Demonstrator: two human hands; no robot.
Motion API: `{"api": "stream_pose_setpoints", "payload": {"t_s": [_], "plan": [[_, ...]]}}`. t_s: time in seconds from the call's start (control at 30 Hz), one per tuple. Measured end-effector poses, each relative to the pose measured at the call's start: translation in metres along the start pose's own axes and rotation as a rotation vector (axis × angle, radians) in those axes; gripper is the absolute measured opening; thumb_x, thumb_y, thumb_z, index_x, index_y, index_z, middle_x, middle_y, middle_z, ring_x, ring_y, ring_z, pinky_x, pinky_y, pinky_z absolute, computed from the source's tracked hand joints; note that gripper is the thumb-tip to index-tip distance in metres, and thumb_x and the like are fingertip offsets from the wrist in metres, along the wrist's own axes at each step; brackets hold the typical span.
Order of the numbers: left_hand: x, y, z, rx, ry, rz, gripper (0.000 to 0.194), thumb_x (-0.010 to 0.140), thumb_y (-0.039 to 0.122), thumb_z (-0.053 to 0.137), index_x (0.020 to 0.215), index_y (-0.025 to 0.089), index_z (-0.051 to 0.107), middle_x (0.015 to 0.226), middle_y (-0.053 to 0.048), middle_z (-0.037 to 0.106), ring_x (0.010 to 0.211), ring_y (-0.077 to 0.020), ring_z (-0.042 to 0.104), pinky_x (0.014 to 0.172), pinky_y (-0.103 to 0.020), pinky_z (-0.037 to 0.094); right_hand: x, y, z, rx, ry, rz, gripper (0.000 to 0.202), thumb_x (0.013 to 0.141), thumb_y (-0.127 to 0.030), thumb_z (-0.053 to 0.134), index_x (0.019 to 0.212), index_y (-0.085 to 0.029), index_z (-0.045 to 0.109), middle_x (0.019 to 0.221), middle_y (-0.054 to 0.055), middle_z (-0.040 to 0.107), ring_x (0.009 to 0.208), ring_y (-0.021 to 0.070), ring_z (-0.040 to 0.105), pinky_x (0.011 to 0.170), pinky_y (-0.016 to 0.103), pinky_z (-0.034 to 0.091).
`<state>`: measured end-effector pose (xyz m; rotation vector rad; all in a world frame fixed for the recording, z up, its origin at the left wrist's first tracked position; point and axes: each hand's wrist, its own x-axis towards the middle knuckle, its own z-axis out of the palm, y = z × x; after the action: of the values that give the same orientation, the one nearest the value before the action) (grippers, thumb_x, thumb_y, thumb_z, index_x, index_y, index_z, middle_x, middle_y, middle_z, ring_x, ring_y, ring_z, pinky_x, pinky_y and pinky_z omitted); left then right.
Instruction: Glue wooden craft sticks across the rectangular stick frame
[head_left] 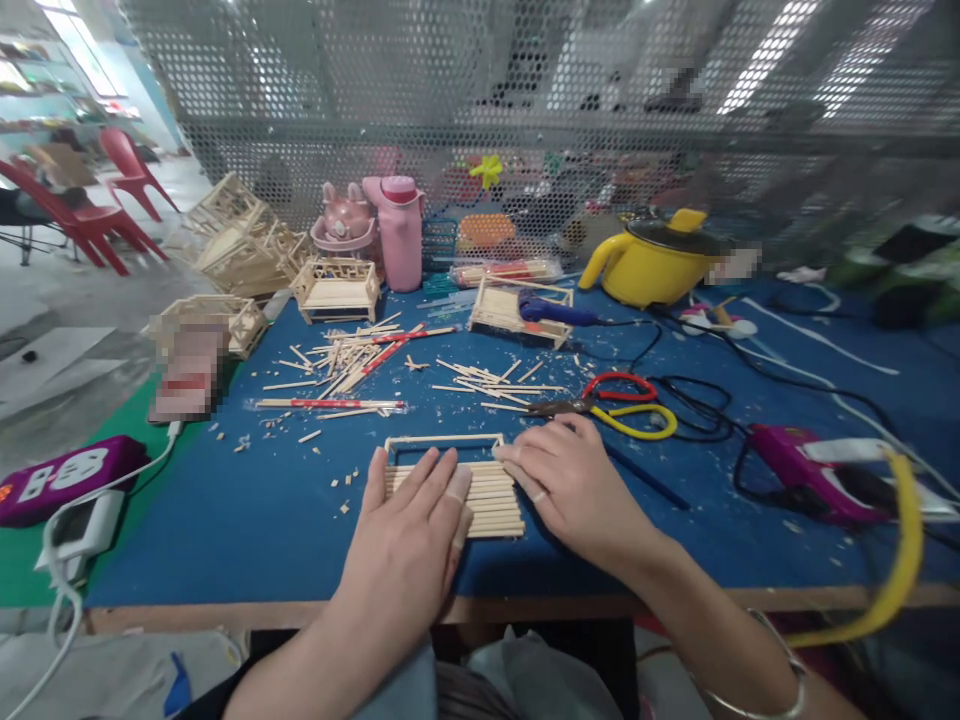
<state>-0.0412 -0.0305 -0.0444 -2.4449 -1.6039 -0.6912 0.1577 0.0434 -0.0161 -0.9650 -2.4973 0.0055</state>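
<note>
A panel of wooden sticks [491,505] laid side by side rests on the blue table in front of me. At its far side stands a thin rectangular stick frame [442,440]. My left hand [409,535] lies over the panel's left part, fingers stretched and spread, pressing on the sticks. My right hand [574,485] is at the right end, its thumb and forefinger closed about the frame's near right corner; the exact contact is partly hidden. White coverings wrap some fingertips. Beyond the right hand lie pliers [626,400] with one red and one yellow handle.
Loose sticks [352,355] and scraps litter the blue table [247,540]. Behind are a small stick-built bed [337,290], a pink bottle [401,235], a blue glue gun [555,312] on another stick piece, and a yellow pot [649,265]. Cables run at right; a phone [191,370] stands left.
</note>
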Motion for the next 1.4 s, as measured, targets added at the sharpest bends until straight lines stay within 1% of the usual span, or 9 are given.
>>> {"api": "stream_pose_setpoints", "payload": {"t_s": [0.13, 0.27, 0.37, 0.57, 0.67, 0.77, 0.87, 1.07, 1.4], "plan": [[-0.002, 0.000, -0.002, -0.016, -0.018, -0.033, 0.033, 0.093, 0.022, 0.045, 0.125, 0.021, 0.057, 0.132, -0.004, 0.061, 0.123, -0.0251, 0.055, 0.116, -0.054, -0.001, -0.016, -0.007, -0.005, 0.130, 0.145, 0.233, 0.030, 0.094, -0.019, 0.043, 0.116, -0.021, 0.064, 0.091, 0.005, 0.070, 0.086, 0.0189, 0.061, 0.085, 0.037, 0.041], [-0.002, 0.000, -0.003, -0.011, -0.034, -0.019, 0.034, 0.094, 0.021, 0.044, 0.126, 0.020, 0.056, 0.132, -0.006, 0.060, 0.122, -0.0265, 0.056, 0.115, -0.058, 0.004, -0.034, -0.027, 0.011, 0.302, 0.237, 0.413, 0.031, 0.095, -0.021, 0.042, 0.121, -0.023, 0.060, 0.105, 0.006, 0.067, 0.099, 0.0202, 0.060, 0.088, 0.035, 0.046], [-0.002, 0.000, -0.002, -0.014, -0.032, -0.023, 0.034, 0.095, 0.022, 0.043, 0.125, 0.019, 0.056, 0.132, -0.006, 0.060, 0.123, -0.0263, 0.055, 0.115, -0.057, 0.005, -0.038, -0.041, 0.024, 0.315, 0.205, 0.396, 0.037, 0.095, -0.022, 0.041, 0.130, -0.021, 0.053, 0.111, 0.009, 0.063, 0.102, 0.0220, 0.057, 0.089, 0.037, 0.047], [-0.001, 0.003, -0.001, -0.044, -0.031, -0.038, 0.033, 0.095, 0.022, 0.042, 0.125, 0.021, 0.056, 0.132, -0.005, 0.061, 0.123, -0.0250, 0.055, 0.116, -0.054, 0.004, -0.036, -0.043, 0.030, 0.183, 0.180, 0.370, 0.037, 0.095, -0.021, 0.039, 0.127, -0.018, 0.058, 0.103, 0.012, 0.062, 0.096, 0.0252, 0.055, 0.083, 0.043, 0.047], [-0.007, 0.000, -0.007, -0.060, 0.013, -0.047, 0.038, 0.094, 0.022, 0.044, 0.132, 0.020, 0.049, 0.140, -0.009, 0.053, 0.132, -0.0260, 0.044, 0.116, -0.053, 0.005, -0.037, -0.040, 0.030, 0.176, 0.196, 0.345, 0.038, 0.095, -0.020, 0.039, 0.129, -0.020, 0.056, 0.103, 0.011, 0.062, 0.096, 0.0247, 0.055, 0.083, 0.042, 0.047], [-0.022, -0.012, -0.013, -0.103, 0.196, -0.243, 0.050, 0.092, 0.026, 0.048, 0.140, 0.018, 0.037, 0.146, -0.016, 0.042, 0.138, -0.0290, 0.033, 0.114, -0.054, 0.017, -0.038, -0.038, 0.032, 0.183, 0.212, 0.329, 0.039, 0.095, -0.021, 0.042, 0.133, -0.022, 0.050, 0.109, 0.010, 0.062, 0.101, 0.0251, 0.055, 0.086, 0.042, 0.047], [-0.040, -0.028, -0.010, -0.155, 0.317, -0.504, 0.054, 0.091, 0.032, 0.052, 0.140, 0.018, 0.037, 0.131, -0.016, 0.052, 0.124, -0.0277, 0.045, 0.102, -0.047, 0.039, -0.039, -0.037, 0.034, 0.211, 0.239, 0.367, 0.044, 0.094, -0.027, 0.046, 0.138, -0.022, 0.045, 0.112, 0.011, 0.062, 0.101, 0.0247, 0.058, 0.087, 0.040, 0.049], [-0.048, -0.035, 0.000, -0.233, 0.246, -0.563, 0.045, 0.089, 0.035, 0.056, 0.130, 0.018, 0.052, 0.105, -0.010, 0.063, 0.102, -0.0246, 0.054, 0.090, -0.044, 0.044, -0.038, -0.045, 0.035, 0.332, 0.201, 0.504, 0.045, 0.093, -0.033, 0.048, 0.136, -0.022, 0.046, 0.104, 0.008, 0.065, 0.085, 0.0194, 0.066, 0.074, 0.031, 0.056], [-0.041, -0.032, -0.003, -0.266, 0.178, -0.526, 0.032, 0.091, 0.031, 0.050, 0.119, 0.021, 0.063, 0.107, -0.008, 0.069, 0.097, -0.0241, 0.058, 0.088, -0.044, 0.044, -0.038, -0.045, 0.036, 0.430, 0.139, 0.573, 0.044, 0.094, -0.038, 0.045, 0.131, -0.015, 0.053, 0.095, 0.008, 0.068, 0.090, 0.0195, 0.066, 0.073, 0.026, 0.056]]}}
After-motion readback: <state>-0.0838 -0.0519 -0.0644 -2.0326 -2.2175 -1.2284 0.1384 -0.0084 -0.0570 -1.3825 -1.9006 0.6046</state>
